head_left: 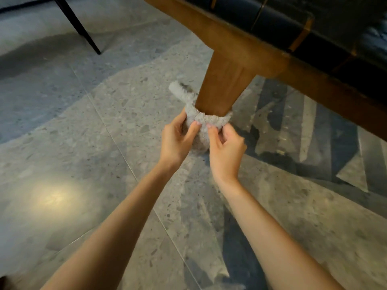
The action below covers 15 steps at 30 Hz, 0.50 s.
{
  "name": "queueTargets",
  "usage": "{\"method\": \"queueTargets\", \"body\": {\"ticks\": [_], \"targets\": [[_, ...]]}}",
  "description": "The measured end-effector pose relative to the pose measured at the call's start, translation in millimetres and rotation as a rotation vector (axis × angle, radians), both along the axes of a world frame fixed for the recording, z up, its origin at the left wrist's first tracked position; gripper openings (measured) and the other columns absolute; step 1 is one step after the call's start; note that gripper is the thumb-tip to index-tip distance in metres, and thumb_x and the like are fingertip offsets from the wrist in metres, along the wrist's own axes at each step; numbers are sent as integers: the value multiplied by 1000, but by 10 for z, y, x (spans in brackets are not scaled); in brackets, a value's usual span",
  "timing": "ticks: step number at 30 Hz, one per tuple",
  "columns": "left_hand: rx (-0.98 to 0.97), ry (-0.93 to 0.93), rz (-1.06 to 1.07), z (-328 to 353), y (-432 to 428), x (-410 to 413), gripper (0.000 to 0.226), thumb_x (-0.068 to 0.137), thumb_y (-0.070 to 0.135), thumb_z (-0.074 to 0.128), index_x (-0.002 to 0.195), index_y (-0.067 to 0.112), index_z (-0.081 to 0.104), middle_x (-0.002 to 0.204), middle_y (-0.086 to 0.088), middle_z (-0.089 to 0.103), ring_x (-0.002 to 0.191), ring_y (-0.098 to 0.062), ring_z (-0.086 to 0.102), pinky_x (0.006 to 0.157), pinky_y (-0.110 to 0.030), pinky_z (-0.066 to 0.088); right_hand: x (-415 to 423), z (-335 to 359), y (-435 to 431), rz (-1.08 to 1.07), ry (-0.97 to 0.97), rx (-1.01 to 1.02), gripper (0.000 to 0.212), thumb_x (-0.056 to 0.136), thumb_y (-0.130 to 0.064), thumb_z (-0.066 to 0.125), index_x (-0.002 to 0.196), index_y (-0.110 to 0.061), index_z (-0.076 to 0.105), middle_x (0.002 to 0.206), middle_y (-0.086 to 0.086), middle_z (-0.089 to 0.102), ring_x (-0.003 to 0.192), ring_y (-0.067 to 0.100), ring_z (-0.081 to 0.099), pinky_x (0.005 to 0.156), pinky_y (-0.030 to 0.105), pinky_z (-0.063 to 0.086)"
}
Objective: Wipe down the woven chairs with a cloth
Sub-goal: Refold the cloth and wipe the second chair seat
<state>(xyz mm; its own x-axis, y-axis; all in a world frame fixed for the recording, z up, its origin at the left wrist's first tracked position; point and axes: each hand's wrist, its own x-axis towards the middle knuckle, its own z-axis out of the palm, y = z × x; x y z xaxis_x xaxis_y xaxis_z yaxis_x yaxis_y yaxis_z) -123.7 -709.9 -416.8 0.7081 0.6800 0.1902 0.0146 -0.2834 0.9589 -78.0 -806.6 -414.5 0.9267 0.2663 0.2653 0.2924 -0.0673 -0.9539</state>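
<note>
A person's 2 bare hands are working a fluffy grey cloth [206, 119] around the foot of a wooden chair leg [222, 86], seen from the head view. The cloth is looping around the very bottom of the leg, touching the wood on its near side, with 1 loose end sticking up to the left of the leg and a bunched part hanging between the hands. The left hand [178, 141] is gripping the cloth on the left, thumb and fingers curled round it. The right hand [225, 151] is pinching the cloth just beside it, fingertips pressing into the pile. Both forearms are reaching in from the bottom edge.

The leg is rising to a brown wooden seat rail [240, 38] that is running diagonally across the upper right, with the dark woven seat [314, 28] above it. A grey speckled tile floor [83, 143] is lying beneath, catching a soft glare of light [54, 198] at lower left. A thin black furniture leg [77, 24] is standing well apart at upper left.
</note>
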Motion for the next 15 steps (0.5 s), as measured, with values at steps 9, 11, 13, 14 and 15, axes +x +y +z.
{"method": "queueTargets", "body": {"ticks": [9, 11, 13, 14, 15], "targets": [[38, 415, 60, -624, 187, -58, 18, 92, 9, 57, 78, 2, 50, 62, 1, 40, 58, -11, 34, 57, -28, 33, 58, -626, 287, 263, 465, -246, 7, 93, -11, 58, 92, -18, 59, 92, 7, 68, 86, 18, 65, 82, 36, 51], [47, 432, 56, -621, 188, -61, 14, 92, 8, 56, 82, 1, 51, 61, 4, 39, 56, -8, 33, 52, -19, 31, 54, -667, 330, 270, 514, -266, 10, 93, -15, 58, 101, -22, 57, 105, 8, 68, 99, 24, 63, 93, 43, 50], [37, 436, 67, -601, 181, -67, 14, 92, 8, 57, 79, 5, 51, 60, 6, 37, 55, -7, 32, 51, -17, 29, 36, -654, 343, 257, 529, -269, 15, 94, -17, 58, 108, -20, 57, 111, 8, 67, 104, 24, 62, 96, 45, 49], [17, 431, 71, -586, 177, -67, 17, 92, 9, 57, 77, 8, 49, 60, 6, 36, 56, -8, 32, 53, -20, 30, 27, -625, 333, 245, 530, -248, 14, 94, -16, 58, 108, -20, 58, 110, 8, 67, 103, 23, 62, 95, 45, 49], [-7, 425, 74, -569, 172, -68, 20, 92, 10, 57, 75, 10, 48, 60, 6, 37, 58, -10, 33, 55, -23, 31, 17, -591, 314, 228, 529, -221, 11, 94, -16, 58, 104, -20, 59, 107, 7, 68, 100, 23, 63, 94, 45, 50]]}}
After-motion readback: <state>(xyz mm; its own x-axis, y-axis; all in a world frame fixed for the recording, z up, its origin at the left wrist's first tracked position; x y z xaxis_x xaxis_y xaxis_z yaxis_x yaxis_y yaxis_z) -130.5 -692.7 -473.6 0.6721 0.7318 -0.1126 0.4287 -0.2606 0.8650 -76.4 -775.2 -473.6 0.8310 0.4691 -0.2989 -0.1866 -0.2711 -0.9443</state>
